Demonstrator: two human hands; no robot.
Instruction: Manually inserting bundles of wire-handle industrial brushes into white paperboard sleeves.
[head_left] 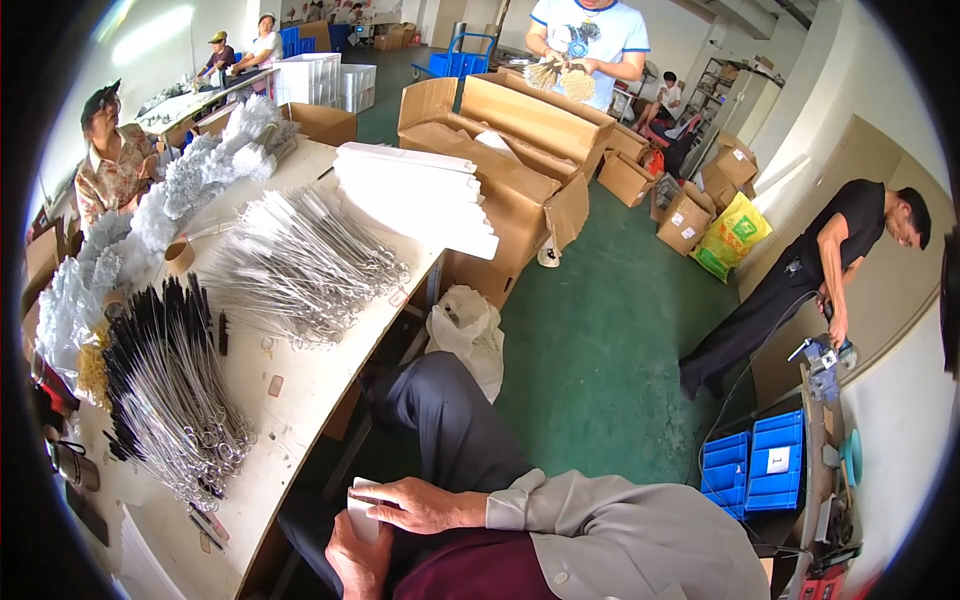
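Observation:
My right hand [420, 505], coming out of a grey sleeve, lies over the top of a small flat white packet [362, 512]. My left hand [352, 562] grips the same packet from below. Both hands are close to my lap, just off the near edge of the long pale worktable [300, 390]. The nearest pile on the table is a heap of black-bristled wire brushes [170, 390] with twisted metal handles, to the left of my hands.
A second heap of wire brushes [300, 262], white bristle brushes [150, 220] and stacked flat white boxes [420, 195] lie on the table. Open cardboard boxes [510, 140], a plastic bag [465, 330] and blue bins [760, 470] stand on the green floor. Other people work at left, top and right.

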